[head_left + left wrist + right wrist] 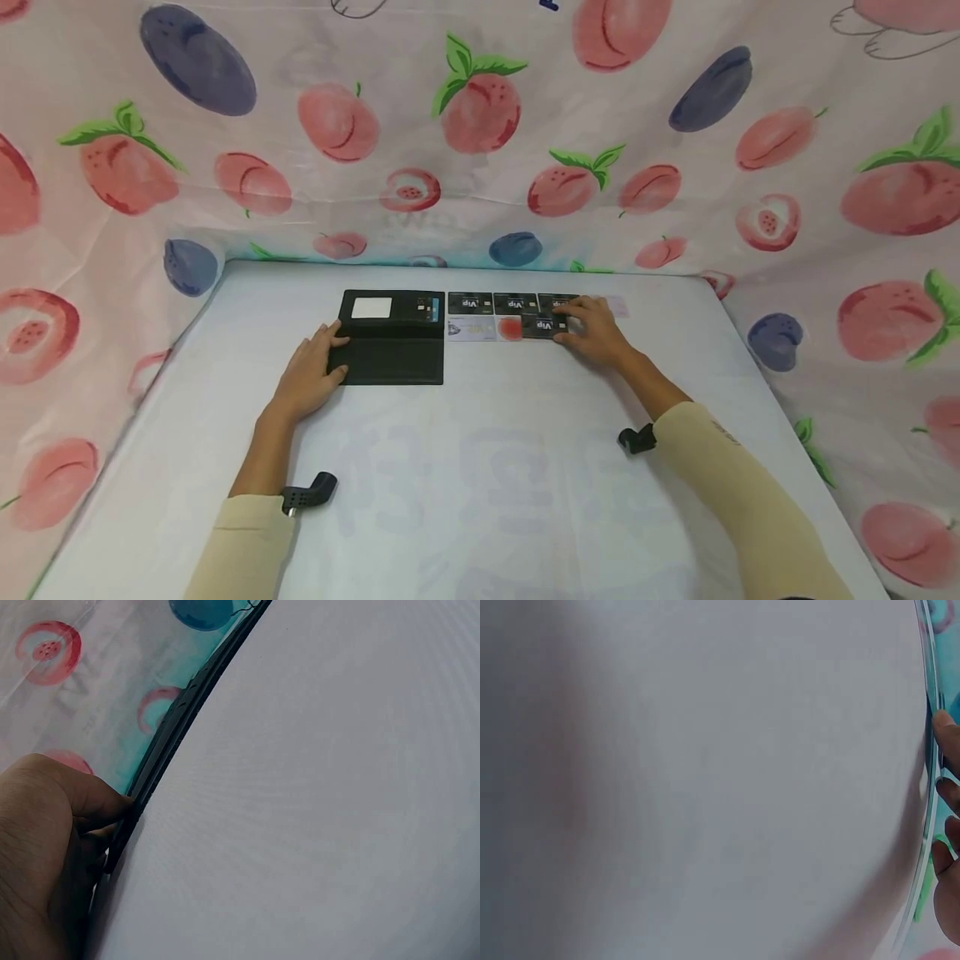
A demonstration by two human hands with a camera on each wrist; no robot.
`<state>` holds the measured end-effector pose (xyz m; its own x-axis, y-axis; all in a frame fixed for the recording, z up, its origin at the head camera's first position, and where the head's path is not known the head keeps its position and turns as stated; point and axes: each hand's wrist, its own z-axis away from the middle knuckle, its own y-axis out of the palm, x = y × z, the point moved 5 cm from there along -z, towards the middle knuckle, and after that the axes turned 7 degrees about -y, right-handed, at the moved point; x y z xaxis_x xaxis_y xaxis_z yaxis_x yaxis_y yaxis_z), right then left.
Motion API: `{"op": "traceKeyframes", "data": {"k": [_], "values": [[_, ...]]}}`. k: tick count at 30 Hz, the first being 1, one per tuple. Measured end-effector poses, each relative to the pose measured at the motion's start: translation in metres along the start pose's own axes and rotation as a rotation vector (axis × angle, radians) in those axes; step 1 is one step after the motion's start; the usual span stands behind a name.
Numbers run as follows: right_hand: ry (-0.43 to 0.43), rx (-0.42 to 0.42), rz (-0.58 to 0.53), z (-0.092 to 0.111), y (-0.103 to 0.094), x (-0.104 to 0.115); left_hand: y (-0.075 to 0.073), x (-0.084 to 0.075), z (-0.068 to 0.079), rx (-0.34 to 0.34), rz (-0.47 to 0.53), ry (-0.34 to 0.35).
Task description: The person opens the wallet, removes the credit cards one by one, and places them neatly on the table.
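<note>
An open black wallet (386, 360) lies flat, a white panel and a bluish card showing in its upper half. My left hand (306, 377) rests at its left edge, fingertips and thumb on the cover. To the right, my right hand (596, 333) pinches a black Vip card (537, 326) between thumb and fingers. This card overlaps a card with a red patch (509, 328). A pale printed card (471, 329) lies left of that one. Above them are black Vip cards (470, 303) in a row, the rightmost partly hidden by my fingers.
Beyond the right hand, a pale card (617, 307) shows on the white table (480, 483). A fruit-print cloth (420, 108) hangs behind the table and along both sides. A small black camera (310, 493) sits on the left wrist, another (637, 439) on the right.
</note>
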<state>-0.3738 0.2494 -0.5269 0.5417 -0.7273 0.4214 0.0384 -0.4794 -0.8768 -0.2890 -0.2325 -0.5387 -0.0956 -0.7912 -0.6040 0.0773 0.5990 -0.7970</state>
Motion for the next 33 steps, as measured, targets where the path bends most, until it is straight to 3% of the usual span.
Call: {"op": "traceKeyframes", "data": {"k": [18,33], "values": [[0.103,0.024,0.014,0.019,-0.014,-0.019,0.000,0.003,0.002,0.000,0.004,0.000],[0.135,0.048,0.037,0.027,-0.018,-0.021,-0.001,0.001,0.001,0.008,0.012,0.005]]}}
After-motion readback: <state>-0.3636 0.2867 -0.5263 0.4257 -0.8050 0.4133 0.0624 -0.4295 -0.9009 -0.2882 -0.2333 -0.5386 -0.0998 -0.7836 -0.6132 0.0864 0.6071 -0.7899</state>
